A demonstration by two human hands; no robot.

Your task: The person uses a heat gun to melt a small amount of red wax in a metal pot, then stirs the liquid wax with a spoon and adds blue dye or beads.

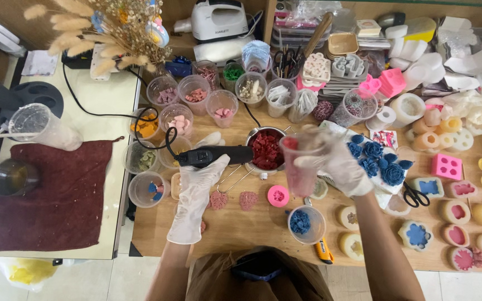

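Note:
My left hand [199, 184], in a white glove, grips a black heat gun [216, 155] whose nozzle points right at a small metal pot [265, 149] full of red wax pieces. My right hand [338, 165], also gloved, holds a clear plastic cup [300, 163] with pink-red contents, tilted just right of the pot. A cup of blue wax pieces [303, 223] stands below it on the wooden table [252, 223].
Several clear cups of coloured wax chips [196, 97] stand behind the pot. Blue wax flowers [376, 159], scissors [414, 195], silicone moulds [446, 166] and an orange utility knife [323, 251] lie to the right. A dark red cloth [57, 195] covers the left table.

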